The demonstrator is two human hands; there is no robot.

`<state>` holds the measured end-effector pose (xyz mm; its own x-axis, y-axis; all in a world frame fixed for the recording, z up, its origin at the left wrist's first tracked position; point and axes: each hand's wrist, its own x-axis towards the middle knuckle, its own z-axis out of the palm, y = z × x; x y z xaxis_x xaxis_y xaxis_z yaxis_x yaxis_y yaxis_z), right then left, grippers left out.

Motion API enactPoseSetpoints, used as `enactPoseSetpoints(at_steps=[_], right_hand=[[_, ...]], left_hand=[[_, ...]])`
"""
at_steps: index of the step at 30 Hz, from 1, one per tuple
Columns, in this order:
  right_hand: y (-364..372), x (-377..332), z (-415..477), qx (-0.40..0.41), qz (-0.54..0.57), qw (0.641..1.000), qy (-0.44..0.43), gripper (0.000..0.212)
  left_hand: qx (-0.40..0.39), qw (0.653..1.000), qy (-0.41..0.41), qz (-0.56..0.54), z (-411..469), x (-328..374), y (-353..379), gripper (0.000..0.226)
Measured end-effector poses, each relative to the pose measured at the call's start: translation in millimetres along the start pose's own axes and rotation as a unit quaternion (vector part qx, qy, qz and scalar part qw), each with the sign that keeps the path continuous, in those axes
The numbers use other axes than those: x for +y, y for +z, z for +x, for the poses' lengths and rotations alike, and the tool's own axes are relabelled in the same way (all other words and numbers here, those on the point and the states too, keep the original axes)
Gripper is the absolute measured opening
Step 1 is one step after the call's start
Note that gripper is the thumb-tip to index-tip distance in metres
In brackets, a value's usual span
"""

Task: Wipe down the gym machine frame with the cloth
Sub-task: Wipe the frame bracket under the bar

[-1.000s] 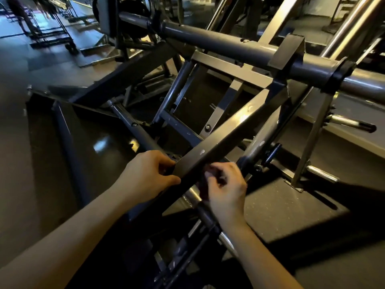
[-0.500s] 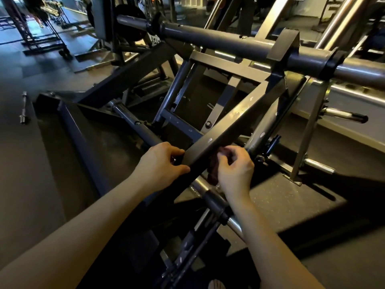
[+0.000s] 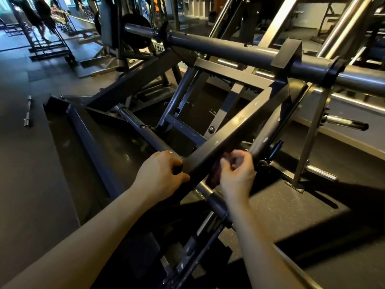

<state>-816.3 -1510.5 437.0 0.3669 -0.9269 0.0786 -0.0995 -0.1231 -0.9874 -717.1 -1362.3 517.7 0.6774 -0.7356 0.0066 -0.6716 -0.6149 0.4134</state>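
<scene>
Both hands had moved further up the slanted bar (image 3: 239, 127) since a moment earlier. The left hand (image 3: 161, 174) gripped the bar's near edge, steadying it. The right hand (image 3: 237, 174) had its fingers curled round the dark cloth (image 3: 213, 176), held against the bar's right face and blurred. The wipe seemed to be climbing, with the upper stretch likely still to cover.

Two arms in shot, both bare. The left arm (image 3: 87, 236) runs uncovered from the bottom-left corner up to the wrist, and the right arm (image 3: 262, 243) likewise from the bottom edge. The left grip (image 3: 160, 174) and right grip (image 3: 237, 176) are bare as well. The right one is blurred, its fingers (image 3: 225, 163) hard to make out.
</scene>
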Motion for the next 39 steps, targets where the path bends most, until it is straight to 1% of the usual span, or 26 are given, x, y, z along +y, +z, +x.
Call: enactPoseSetpoints(at_steps=[1,2,4,5,7,10,13,15,18,19,20,22,25,28,29,30,33,34,35,36,37,39], right_hand=[[5,4,-20,-0.016,-0.007,1.000,-0.002,0.039],[8,8,-40,-0.043,-0.040,0.998,-0.030,0.039],[8,12,-59,-0.089,-0.092,0.988,-0.083,0.033],[6,10,-53,-0.096,-0.095,0.986,-0.094,0.032],[1,7,-19,-0.071,-0.088,0.990,-0.087,0.032],[-6,-3,36,-0.005,-0.052,0.998,-0.017,0.028],[2,0,23,0.019,-0.060,0.998,-0.016,0.029],[9,6,-15,-0.014,-0.063,0.997,-0.038,0.028],[14,15,-74,-0.125,-0.099,0.984,-0.084,0.027],[13,16,-78,-0.138,-0.100,0.981,-0.097,0.027],[11,14,-72,-0.134,-0.101,0.980,-0.105,0.027],[6,8,-37,-0.079,-0.098,0.987,-0.099,0.029],[-1,-2,22,0.000,-0.050,0.999,-0.019,0.027],[9,0,11,0.039,-0.046,0.998,-0.010,0.026],[14,3,-8,0.027,-0.045,0.999,-0.012,0.026],[18,8,-31,-0.002,-0.052,0.998,-0.026,0.027],[14,10,-93,-0.140,-0.068,0.984,-0.086,0.030],[11,10,-96,-0.173,-0.063,0.977,-0.105,0.030],[7,7,-90,-0.186,-0.068,0.972,-0.124,0.029],[4,6,-75,-0.171,-0.078,0.973,-0.134,0.028],[1,4,-54,-0.137,-0.080,0.980,-0.125,0.026],[-1,-2,-10,-0.054,-0.049,0.996,-0.045,0.025]], left_hand=[[0.004,1.000,0.003,0.004,0,-1,1,0.037],[0.009,1.000,0.005,0.006,0,0,2,0.039],[0.010,1.000,0.004,0.007,0,-1,2,0.042],[0.005,1.000,0.005,0.009,0,-1,1,0.043],[-0.002,1.000,0.008,0.009,1,-2,0,0.044],[-0.001,1.000,0.005,-0.003,2,-4,0,0.044],[-0.007,1.000,0.004,-0.013,0,-4,1,0.044],[-0.008,1.000,-0.003,-0.018,1,-3,0,0.045],[0.002,0.999,-0.023,-0.025,2,-1,0,0.047],[0.003,0.999,-0.026,-0.027,1,0,1,0.047],[0.003,0.999,-0.028,-0.027,0,0,1,0.046],[-0.005,0.999,-0.027,-0.026,-1,-1,1,0.045],[-0.015,0.999,-0.019,-0.031,-1,-3,0,0.045],[-0.028,0.998,-0.029,-0.044,1,-5,-1,0.047],[-0.034,0.997,-0.038,-0.051,2,-5,-1,0.047],[-0.041,0.996,-0.050,-0.059,4,-5,-2,0.047],[-0.070,0.989,-0.087,-0.094,6,-2,-8,0.046],[-0.085,0.986,-0.094,-0.106,7,-2,-12,0.045],[-0.102,0.982,-0.099,-0.121,7,-2,-15,0.044],[-0.118,0.978,-0.102,-0.139,5,-4,-19,0.043],[-0.131,0.974,-0.105,-0.153,3,-6,-23,0.041],[-0.136,0.973,-0.104,-0.152,-5,-10,-31,0.036]])
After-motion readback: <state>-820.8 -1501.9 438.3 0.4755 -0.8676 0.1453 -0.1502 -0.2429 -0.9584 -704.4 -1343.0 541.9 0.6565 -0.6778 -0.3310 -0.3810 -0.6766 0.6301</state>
